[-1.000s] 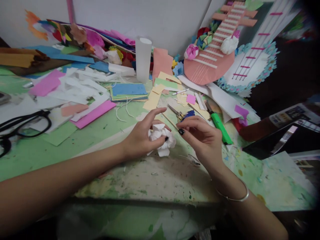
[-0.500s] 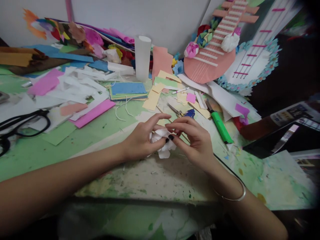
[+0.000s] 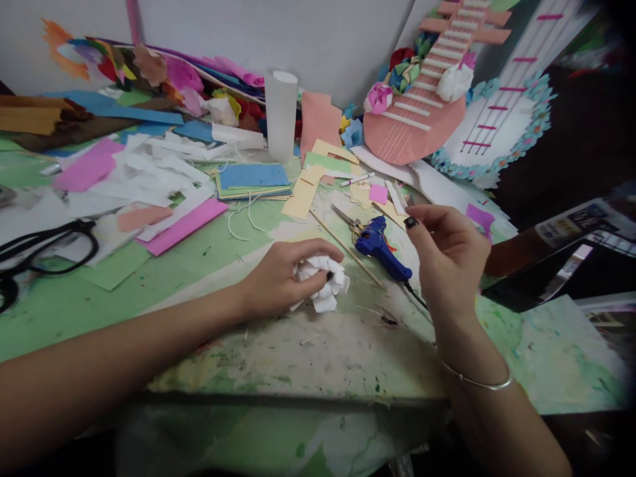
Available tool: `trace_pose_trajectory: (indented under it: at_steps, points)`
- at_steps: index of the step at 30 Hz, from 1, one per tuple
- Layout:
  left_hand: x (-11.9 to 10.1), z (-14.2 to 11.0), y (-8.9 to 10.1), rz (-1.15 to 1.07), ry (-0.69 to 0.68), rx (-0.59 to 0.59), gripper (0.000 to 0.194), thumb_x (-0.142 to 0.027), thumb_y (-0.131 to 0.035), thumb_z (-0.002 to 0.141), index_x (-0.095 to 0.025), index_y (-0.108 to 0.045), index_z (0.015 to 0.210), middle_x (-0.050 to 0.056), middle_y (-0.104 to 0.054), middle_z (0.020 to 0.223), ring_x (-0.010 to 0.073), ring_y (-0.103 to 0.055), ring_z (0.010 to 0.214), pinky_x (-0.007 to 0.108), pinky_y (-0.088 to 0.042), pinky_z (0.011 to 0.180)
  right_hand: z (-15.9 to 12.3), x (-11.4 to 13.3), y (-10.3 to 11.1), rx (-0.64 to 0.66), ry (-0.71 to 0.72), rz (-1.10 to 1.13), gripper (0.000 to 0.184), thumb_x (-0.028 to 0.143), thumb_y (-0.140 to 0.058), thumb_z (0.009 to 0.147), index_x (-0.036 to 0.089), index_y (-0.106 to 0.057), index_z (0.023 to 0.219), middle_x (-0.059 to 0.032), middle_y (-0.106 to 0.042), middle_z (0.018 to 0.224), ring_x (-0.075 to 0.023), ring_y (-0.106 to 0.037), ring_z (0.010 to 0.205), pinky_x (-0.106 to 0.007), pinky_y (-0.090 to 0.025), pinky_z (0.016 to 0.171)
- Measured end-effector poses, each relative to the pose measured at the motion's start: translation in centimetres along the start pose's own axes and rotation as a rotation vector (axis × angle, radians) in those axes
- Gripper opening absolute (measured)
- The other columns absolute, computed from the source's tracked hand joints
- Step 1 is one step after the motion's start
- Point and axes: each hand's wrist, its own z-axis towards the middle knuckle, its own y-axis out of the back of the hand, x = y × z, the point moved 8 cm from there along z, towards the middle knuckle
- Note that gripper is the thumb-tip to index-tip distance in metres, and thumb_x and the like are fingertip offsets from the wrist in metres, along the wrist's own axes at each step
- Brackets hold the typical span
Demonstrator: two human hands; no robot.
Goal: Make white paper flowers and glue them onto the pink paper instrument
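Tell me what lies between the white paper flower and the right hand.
In the head view, a thin wooden stick and then a blue glue gun lie on the table between the white paper flower and the right hand.

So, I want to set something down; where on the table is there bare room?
The barest patch is the green tabletop between the pink paper strip and the left forearm. The front strip below the white paper flower is mostly bare, with tiny scraps. It is crowded around the blue glue gun and wooden stick, and along the back with paper pieces.
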Motion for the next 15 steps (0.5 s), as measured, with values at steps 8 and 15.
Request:
trace_pose_trajectory:
  at_steps: [8,15]
  points:
    - [-0.2,0.1,0.3,-0.083,-0.021,-0.007,0.027,-0.015,-0.055,0.077,-0.017,-0.070,0.099,0.006,-0.073,0.101,0.0168,-0.067,0.086,0.028,-0.048,0.071,1.0,-1.7,-0.1,0.143,-0.039,-0.637,0.010,0.027,-0.057,0.082,0.018,-0.061,0.081,-0.0048,-0.065,0.074,-0.0182,-0.056,0.065,-0.033,-0.039,0.064]
    - [-0.4,0.4,0.4,-0.186,-0.092,-0.003,0.027,-0.013,-0.056,0.079,-0.022,-0.075,0.096,0.007,-0.070,0.105,0.0193,-0.066,0.101,0.038,-0.050,0.092,0.7,-3.9,-1.0,0.323,-0.113,-0.929,0.030,0.044,-0.053,0.088,0.016,-0.062,0.085,-0.0118,-0.066,0.074,-0.0239,-0.057,0.065,-0.034,-0.035,0.060]
